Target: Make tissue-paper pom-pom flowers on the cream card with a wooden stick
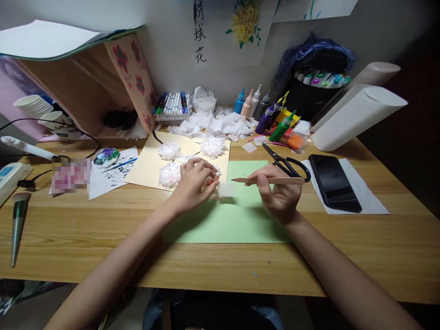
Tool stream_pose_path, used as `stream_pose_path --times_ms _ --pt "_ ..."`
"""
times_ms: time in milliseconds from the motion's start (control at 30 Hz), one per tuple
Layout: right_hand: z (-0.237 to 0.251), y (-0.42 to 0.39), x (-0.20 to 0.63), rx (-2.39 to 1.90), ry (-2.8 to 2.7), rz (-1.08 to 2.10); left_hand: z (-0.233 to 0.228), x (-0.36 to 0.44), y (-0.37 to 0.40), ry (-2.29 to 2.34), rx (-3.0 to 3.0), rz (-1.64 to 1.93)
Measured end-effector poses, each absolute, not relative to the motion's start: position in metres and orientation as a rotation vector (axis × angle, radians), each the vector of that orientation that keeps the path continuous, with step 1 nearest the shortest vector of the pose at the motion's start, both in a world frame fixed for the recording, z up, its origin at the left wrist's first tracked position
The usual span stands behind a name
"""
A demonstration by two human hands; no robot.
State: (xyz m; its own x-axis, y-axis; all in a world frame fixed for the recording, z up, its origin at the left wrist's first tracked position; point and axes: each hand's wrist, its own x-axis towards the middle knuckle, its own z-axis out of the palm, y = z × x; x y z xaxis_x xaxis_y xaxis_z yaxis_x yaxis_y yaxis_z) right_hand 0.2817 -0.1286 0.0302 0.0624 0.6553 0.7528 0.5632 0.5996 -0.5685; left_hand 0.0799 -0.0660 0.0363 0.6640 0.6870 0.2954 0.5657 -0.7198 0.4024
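My left hand (198, 182) is closed, with thumb and fingertips pinching the edge of a small white paper square (227, 190) above a green sheet (240, 229). In my right hand (280, 195) is a slim tan pencil-like stick (288, 181), its dark pointed tip facing left, a little above and apart from the square. Fluffy white paper flowers (168, 150) lie on a cream sheet (144, 172) behind and beside my left hand, which partly hides them. Black-handled scissors (287, 166) lie just behind my right hand.
A black phone (333, 183) rests on white paper at right, near paper rolls (357, 119). Behind are torn white paper pieces (206, 123), paint bottles (263, 117) and markers (173, 103). At left are a brush (19, 224) and a paint-stained sheet (115, 176).
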Motion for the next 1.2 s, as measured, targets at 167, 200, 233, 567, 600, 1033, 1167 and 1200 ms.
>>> stream_pose_path --times_ms 167,200,233,567,600,1033,1167,1200 --pt "0.029 -0.122 0.281 -1.043 -1.793 0.094 0.03 0.089 -0.052 1.124 2.689 0.609" --pt "0.027 -0.12 0.281 -1.051 -1.83 0.101 0.03 0.09 -0.051 1.141 2.7 0.604" --pt "0.025 -0.119 0.28 -1.065 -1.854 0.114 0.03 0.09 -0.05 1.159 2.706 0.599" --pt "0.011 -0.112 0.282 -1.204 -1.821 0.376 0.026 0.088 -0.048 1.257 2.646 0.617" --pt "0.01 -0.112 0.282 -1.21 -1.809 0.395 0.026 0.087 -0.048 1.258 2.639 0.622" --pt "0.004 -0.107 0.275 -1.294 -1.677 0.46 0.026 0.075 -0.04 1.48 2.533 0.663" --pt "0.0 -0.099 0.267 -1.381 -1.407 0.656 0.024 0.071 -0.037 1.552 2.557 0.626" --pt "-0.001 -0.098 0.266 -1.378 -1.347 0.699 0.024 0.071 -0.037 1.565 2.567 0.61"
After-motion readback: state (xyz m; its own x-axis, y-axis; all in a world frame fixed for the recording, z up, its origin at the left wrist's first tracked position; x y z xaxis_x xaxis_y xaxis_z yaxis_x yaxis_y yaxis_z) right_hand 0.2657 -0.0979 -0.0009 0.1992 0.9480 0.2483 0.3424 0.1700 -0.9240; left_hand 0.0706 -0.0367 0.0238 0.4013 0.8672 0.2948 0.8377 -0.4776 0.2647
